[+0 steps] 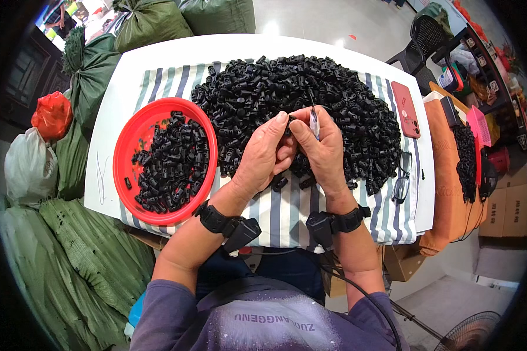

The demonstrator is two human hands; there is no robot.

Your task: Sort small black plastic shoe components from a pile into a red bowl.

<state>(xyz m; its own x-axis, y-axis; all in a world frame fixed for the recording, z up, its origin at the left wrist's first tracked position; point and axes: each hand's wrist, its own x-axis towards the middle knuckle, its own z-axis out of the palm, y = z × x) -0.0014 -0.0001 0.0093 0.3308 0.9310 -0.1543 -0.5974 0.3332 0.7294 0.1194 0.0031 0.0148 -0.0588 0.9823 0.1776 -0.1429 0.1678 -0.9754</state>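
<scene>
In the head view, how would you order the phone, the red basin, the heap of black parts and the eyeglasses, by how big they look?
1. Heap of black plastic parts
2. Red basin
3. Phone and eyeglasses: similar lengths, so unranked

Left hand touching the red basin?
Apart: the head view shows small black parts across the gap between the left hand and the red basin.

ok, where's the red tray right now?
Head view: the red tray is on the left side of the white table, beside the left edge of the big heap of black parts, left of the left hand.
</scene>
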